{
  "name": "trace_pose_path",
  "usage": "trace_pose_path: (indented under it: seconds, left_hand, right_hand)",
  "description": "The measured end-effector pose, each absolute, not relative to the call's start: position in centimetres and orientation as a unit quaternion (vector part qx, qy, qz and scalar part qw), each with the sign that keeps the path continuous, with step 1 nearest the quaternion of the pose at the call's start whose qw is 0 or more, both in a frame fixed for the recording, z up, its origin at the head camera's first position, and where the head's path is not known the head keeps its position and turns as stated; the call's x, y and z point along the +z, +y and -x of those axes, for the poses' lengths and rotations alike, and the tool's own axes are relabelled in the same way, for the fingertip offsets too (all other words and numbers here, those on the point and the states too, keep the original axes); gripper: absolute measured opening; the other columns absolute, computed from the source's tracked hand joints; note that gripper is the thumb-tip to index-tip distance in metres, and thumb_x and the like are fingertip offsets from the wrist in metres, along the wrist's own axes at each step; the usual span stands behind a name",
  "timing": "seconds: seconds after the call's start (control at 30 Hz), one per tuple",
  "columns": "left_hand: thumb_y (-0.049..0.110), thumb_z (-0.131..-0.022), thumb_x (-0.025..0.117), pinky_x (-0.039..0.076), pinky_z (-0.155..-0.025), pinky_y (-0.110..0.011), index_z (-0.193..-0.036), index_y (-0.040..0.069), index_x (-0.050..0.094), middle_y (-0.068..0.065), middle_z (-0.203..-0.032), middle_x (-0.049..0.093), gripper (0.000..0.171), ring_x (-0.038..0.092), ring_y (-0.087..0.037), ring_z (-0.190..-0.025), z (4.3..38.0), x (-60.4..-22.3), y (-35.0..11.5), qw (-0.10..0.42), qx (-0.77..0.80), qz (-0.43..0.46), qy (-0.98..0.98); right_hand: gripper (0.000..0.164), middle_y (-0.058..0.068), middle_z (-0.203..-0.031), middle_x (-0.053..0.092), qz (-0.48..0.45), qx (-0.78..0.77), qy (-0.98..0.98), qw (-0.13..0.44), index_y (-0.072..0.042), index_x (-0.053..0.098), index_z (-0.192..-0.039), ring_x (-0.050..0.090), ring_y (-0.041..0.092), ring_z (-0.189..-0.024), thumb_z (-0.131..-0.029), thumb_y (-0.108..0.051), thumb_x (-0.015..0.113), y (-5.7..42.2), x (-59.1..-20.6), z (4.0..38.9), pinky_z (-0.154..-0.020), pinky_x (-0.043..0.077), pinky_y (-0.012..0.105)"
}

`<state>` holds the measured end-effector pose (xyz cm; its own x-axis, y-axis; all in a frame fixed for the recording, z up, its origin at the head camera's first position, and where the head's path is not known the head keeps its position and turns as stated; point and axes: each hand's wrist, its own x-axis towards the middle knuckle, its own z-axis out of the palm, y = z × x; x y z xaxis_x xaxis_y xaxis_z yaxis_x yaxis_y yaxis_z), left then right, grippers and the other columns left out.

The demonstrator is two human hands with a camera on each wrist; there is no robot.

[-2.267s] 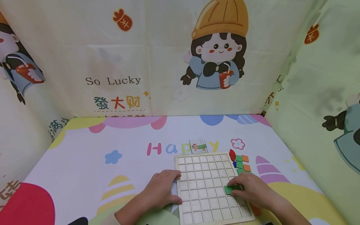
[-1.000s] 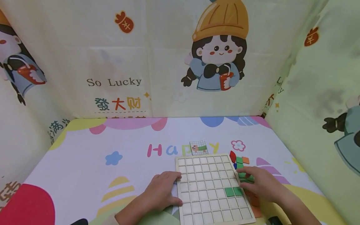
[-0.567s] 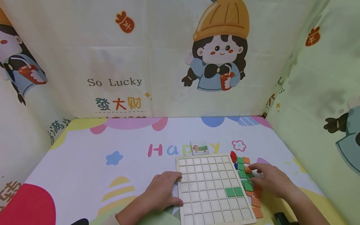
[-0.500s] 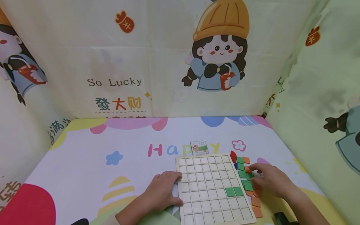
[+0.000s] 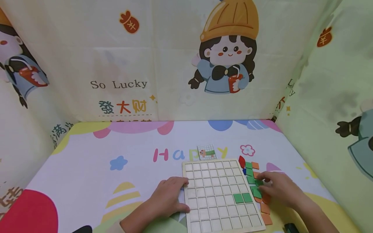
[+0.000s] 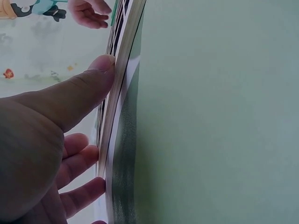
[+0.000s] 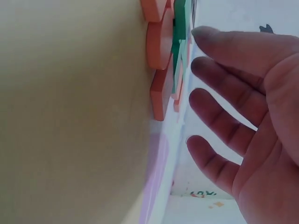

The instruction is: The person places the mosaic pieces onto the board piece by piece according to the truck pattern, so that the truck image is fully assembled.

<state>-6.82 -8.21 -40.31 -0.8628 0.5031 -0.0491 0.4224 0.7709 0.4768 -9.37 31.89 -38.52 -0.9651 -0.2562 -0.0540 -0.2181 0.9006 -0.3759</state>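
We see the left hand [image 5: 170, 196] resting along the left edge of the grid board [image 5: 210, 202], thumb and fingers spread against the rim rather than wrapped round anything; we would judge this is to steady the board. The board lies flat in front of the person, with two green tiles [image 5: 243, 198] side by side in the rightmost cells of one row.

Right of the board, the right hand [image 5: 281, 187] reaches over loose green pieces [image 5: 256, 192], its fingers loosely bent and parted. We see nothing held in it, though from these angles we cannot tell whether a fingertip touches a piece. Orange pieces [image 5: 265, 208], a red piece [image 5: 242, 162] and a blue piece [image 5: 244, 171] lie there too, presumably gathered on that side for easy reach. A small printed card [image 5: 207, 151] sits just beyond the board's far edge, where we suppose it can be seen unobstructed.

Beneath it all, the table [image 5: 140, 142] wears a white covering with bright printed shapes and lettering. Pale cloth [image 5: 172, 64] printed with cartoon figures hangs at the far side, with more to left and right.
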Motion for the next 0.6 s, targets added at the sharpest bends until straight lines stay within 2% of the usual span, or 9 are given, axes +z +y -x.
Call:
trace_pose_path:
  seconds: [0.23,0.37,0.6]
  left_hand:
    - [0.05,-0.075,0.085,0.041,-0.098,-0.049,-0.133,0.012,0.053,-0.001,-0.13,0.056,0.077,0.048,-0.024,-0.128,6.8,-40.4,-8.2,0.087,0.228,-0.248,0.938]
    - [0.05,-0.075,0.085,0.041,-0.098,-0.049,-0.134,0.012,0.053,-0.001,-0.13,0.056,0.077,0.048,-0.024,-0.127,6.9,-40.4,-8.2,0.086,0.227,-0.248,0.938]
    - [0.05,-0.075,0.086,0.041,-0.098,-0.05,-0.133,0.012,0.053,-0.001,-0.13,0.056,0.076,0.048,-0.024,-0.127,6.9,-40.4,-8.2,0.089,0.227,-0.245,0.938]
  right_hand:
    - [0.028,-0.013,-0.095,0.062,0.151,-0.193,0.968,0.058,-0.022,0.073,-0.104,0.055,0.014,-0.089,-0.079,-0.027,0.084,31.7,-38.3,8.3,-0.072,0.049,0.03]
    - [0.03,-0.013,-0.098,0.061,0.157,-0.203,0.963,0.077,-0.02,0.071,-0.105,0.053,0.015,-0.09,-0.078,-0.023,0.084,31.5,-38.5,8.0,-0.077,0.048,0.03]
    - [0.022,-0.013,-0.096,0.062,0.154,-0.202,0.964,0.078,-0.021,0.071,-0.101,0.052,0.013,-0.088,-0.082,-0.02,0.081,31.2,-38.9,7.9,-0.077,0.05,0.03]
